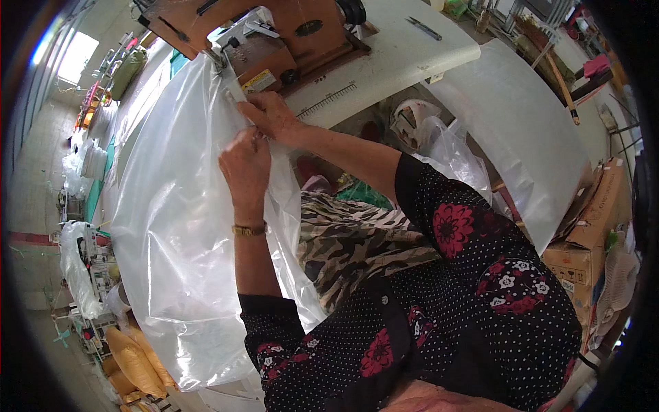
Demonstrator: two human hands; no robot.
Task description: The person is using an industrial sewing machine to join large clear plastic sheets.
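My left hand (246, 165), with a gold watch on its wrist, pinches the edge of a large clear plastic sheet (175, 226). My right hand (271, 113) grips the same edge a little higher, close to the foot of a brown sewing machine (274, 34). The sheet hangs from the machine down over the left side and past my lap. The machine stands on a white table (405, 55) with a ruler printed along its edge.
More clear plastic (522, 130) drapes at the right, beside cardboard boxes (590, 233). A white plastic bag (439, 147) lies under the table. Another sewing machine (93, 264) covered with plastic and yellow sacks (137, 364) stand at the lower left.
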